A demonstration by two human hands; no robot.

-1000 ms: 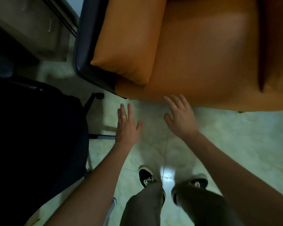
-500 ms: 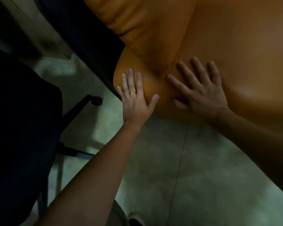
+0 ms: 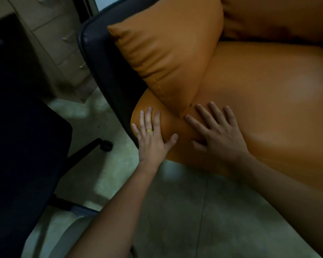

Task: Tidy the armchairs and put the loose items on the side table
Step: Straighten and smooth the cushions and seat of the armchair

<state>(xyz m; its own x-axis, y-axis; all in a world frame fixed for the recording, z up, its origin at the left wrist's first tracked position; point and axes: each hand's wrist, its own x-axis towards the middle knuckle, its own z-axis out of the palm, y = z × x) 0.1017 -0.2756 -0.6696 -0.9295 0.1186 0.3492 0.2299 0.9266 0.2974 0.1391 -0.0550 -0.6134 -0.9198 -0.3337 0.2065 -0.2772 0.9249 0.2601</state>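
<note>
Left hand (image 3: 151,140) and right hand (image 3: 219,135) now landed flat on orange leather seat cushion (image 3: 268,108), front corner; fingers spread wide, gripping nothing. Armchair smoothing likely begun.

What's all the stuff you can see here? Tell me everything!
seat: one, orange, right of middle, under both hands
cushion: one, orange, upright at the seat's left side
shell: one, black, wrapping the cushion's outer side
office chair: one, dark, far left
wheel: one, black, on the office chair's leg
drawers: one unit, beige, top left
floor: pale green tiles, bottom
ring: one, gold, on a left-hand finger
left hand: flat on the seat's front corner
right hand: flat on the seat, fingers spread
</note>
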